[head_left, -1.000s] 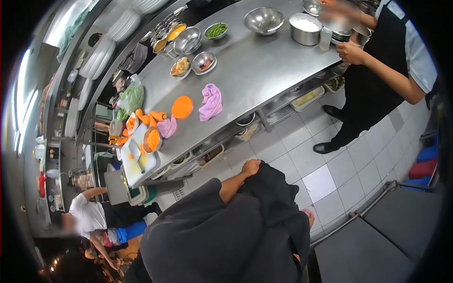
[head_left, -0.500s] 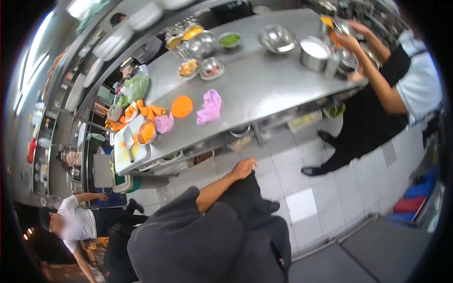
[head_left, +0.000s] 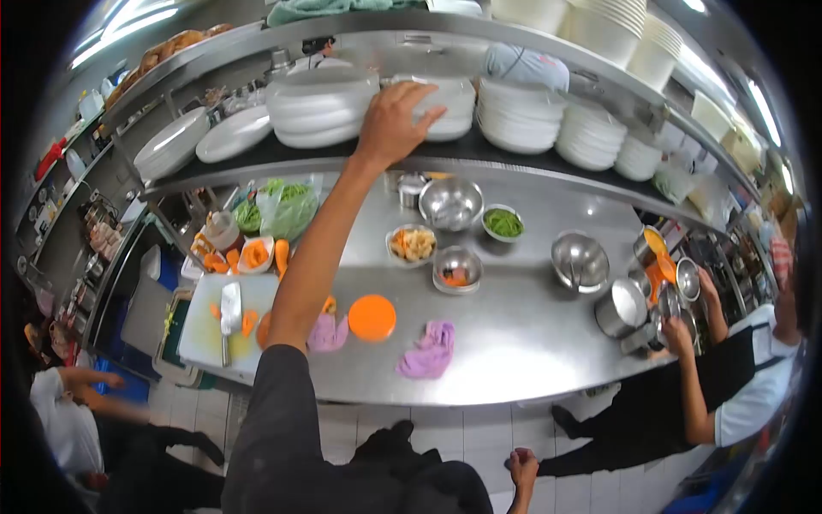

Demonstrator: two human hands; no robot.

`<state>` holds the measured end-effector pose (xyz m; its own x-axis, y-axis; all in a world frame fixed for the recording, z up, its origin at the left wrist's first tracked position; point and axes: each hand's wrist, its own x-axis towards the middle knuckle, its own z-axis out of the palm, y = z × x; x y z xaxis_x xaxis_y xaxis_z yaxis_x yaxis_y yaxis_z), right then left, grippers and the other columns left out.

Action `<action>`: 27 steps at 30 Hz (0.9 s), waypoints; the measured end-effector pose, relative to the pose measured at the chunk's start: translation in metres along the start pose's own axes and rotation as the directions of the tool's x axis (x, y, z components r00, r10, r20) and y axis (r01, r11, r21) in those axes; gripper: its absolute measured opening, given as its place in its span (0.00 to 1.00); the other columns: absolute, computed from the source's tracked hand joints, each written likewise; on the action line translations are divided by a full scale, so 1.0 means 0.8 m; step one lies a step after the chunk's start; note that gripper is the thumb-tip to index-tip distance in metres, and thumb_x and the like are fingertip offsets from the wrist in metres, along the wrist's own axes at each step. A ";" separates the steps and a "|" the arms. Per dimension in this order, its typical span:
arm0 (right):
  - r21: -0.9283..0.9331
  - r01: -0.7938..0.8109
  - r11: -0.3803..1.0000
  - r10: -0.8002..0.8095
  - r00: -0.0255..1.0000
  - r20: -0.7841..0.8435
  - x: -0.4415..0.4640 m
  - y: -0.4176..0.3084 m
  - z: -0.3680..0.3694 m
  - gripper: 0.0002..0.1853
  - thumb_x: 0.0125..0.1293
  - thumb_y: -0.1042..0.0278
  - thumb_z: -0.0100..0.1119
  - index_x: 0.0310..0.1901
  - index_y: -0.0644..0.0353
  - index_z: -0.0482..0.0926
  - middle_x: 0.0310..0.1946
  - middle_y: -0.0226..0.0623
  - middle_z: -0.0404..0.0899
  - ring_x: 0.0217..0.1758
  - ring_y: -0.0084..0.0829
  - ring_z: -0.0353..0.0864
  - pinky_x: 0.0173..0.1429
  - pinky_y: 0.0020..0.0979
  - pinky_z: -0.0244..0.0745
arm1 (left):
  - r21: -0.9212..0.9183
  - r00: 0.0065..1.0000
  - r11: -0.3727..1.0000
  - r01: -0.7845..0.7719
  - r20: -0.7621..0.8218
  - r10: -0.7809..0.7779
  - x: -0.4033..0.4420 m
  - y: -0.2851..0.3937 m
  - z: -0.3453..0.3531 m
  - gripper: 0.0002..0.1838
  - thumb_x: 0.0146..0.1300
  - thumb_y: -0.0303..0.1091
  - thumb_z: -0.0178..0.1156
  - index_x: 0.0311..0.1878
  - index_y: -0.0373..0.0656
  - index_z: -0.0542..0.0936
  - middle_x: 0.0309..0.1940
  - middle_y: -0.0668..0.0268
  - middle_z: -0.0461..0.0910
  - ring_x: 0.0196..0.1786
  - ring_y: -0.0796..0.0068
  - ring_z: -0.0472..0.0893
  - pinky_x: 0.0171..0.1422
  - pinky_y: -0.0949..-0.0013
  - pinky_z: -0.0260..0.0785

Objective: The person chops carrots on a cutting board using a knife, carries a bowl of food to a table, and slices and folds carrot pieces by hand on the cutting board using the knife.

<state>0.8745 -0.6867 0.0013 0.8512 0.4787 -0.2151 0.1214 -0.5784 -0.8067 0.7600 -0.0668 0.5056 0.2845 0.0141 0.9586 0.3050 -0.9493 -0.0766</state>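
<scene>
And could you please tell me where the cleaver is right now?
In the head view, the cleaver lies on the white cutting board at the left end of the steel table, beside orange pieces and left of the person's left forearm.

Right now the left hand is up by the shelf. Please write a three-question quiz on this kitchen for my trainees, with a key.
1. True or false: the cleaver lies on the white cutting board.
2. Which is the left hand nearest? A) the green vegetables; B) the stacked white dishes; C) the steel pot.
3. What colour is the cloth just right of the orange disc in this view?

Key: 1. True. 2. B. 3. Purple.
</scene>
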 end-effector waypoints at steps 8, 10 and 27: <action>0.224 0.092 0.970 -0.149 0.955 0.255 0.044 -0.286 0.081 0.15 0.69 0.65 0.64 0.49 0.69 0.80 0.34 0.42 0.86 0.38 0.30 0.88 0.44 0.29 0.80 | -0.069 0.891 0.959 0.275 0.394 -0.227 0.036 -0.030 0.015 0.24 0.61 0.54 0.64 0.37 0.38 0.88 0.36 0.51 0.86 0.40 0.50 0.85 0.49 0.57 0.75; 0.182 0.098 0.978 -0.157 0.926 0.345 0.057 -0.308 0.094 0.16 0.69 0.64 0.64 0.50 0.68 0.81 0.36 0.41 0.86 0.39 0.30 0.88 0.45 0.29 0.80 | -0.083 0.848 0.930 0.359 0.444 -0.288 0.036 -0.033 0.017 0.22 0.62 0.51 0.66 0.40 0.37 0.88 0.36 0.52 0.86 0.41 0.53 0.85 0.50 0.61 0.74; 0.019 0.270 0.963 -0.234 0.794 0.562 0.221 -0.343 0.121 0.12 0.68 0.67 0.65 0.49 0.62 0.82 0.35 0.40 0.87 0.37 0.31 0.87 0.43 0.32 0.81 | -0.167 0.415 0.517 0.839 0.812 -0.410 -0.157 0.033 -0.182 0.15 0.54 0.42 0.73 0.35 0.39 0.84 0.27 0.62 0.80 0.32 0.65 0.81 0.40 0.67 0.69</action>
<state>0.9423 -0.3795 0.1315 0.3604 0.8862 -0.2912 0.3369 -0.4147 -0.8453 0.5999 -0.1393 0.4231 0.7308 0.6506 0.2063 0.2446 -0.5318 0.8108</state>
